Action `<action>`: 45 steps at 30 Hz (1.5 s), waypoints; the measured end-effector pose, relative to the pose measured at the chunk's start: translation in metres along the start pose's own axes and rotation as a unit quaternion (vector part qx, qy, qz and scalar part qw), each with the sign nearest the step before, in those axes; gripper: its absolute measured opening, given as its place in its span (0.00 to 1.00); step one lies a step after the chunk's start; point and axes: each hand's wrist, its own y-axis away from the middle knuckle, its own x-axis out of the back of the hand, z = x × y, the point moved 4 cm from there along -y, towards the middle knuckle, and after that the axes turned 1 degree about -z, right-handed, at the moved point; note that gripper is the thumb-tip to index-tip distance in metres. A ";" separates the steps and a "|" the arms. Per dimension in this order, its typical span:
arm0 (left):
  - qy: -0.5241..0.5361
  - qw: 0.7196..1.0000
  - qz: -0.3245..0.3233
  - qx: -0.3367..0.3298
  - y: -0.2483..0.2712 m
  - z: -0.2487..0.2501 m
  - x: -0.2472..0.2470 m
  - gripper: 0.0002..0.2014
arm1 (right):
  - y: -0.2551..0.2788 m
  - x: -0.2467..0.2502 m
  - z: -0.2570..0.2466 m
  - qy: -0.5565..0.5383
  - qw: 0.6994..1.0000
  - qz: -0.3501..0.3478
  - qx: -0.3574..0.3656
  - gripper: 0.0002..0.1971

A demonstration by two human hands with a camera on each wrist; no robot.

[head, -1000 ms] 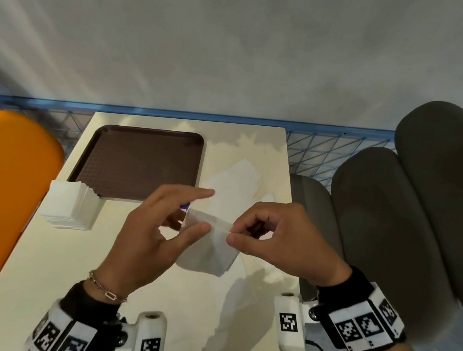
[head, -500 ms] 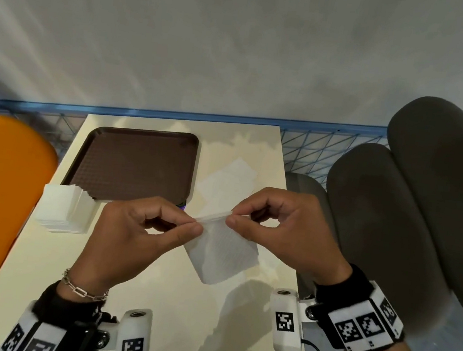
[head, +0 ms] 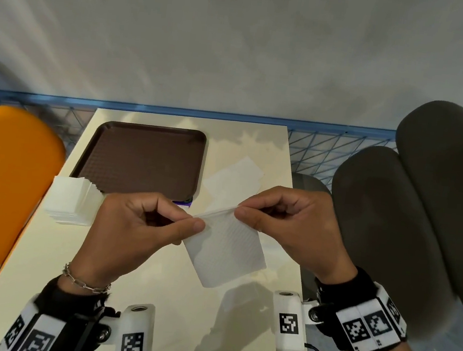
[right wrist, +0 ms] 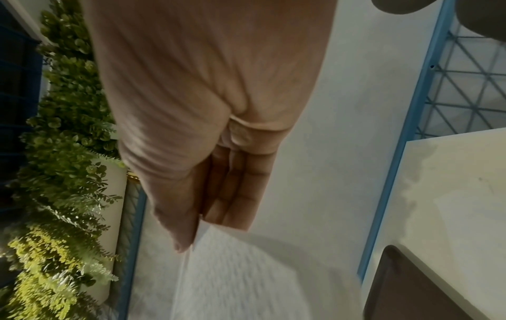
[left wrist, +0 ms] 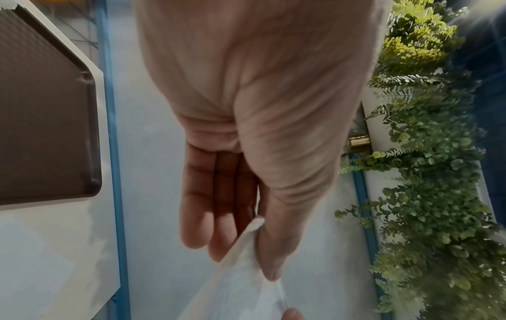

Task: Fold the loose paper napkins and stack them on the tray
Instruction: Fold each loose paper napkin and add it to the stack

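Both hands pinch the top edge of one paper napkin, left hand and right hand at opposite corners, above the counter. The brown tray lies ahead-left, nearer the left hand.

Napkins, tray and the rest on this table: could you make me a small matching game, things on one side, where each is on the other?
Things:
1. white paper napkin
2. dark brown plastic tray
3. white stack of napkins
4. loose flat napkins

Places:
A. lying on the beige table, right of the tray
B. at the tray's near left corner
C. far left part of the table, nothing on it
D. held in the air, pinched by left hand and right hand

Pairs: 1-D, 2-C, 3-B, 4-A
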 end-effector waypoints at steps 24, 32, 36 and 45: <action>0.207 0.960 0.018 0.185 0.026 -0.052 -0.020 0.13 | -0.007 -0.023 0.017 -0.112 0.990 0.019 -0.087 0.11; 0.234 0.941 0.138 0.203 0.037 -0.061 0.011 0.10 | -0.017 -0.044 0.030 -0.099 0.988 0.017 -0.120 0.12; 0.235 0.937 0.151 0.208 0.043 -0.069 0.026 0.09 | -0.020 -0.070 0.035 -0.098 0.984 -0.005 -0.146 0.12; 0.266 0.926 0.120 0.241 0.042 -0.108 0.066 0.17 | -0.041 -0.141 0.051 -0.096 0.978 0.001 -0.185 0.12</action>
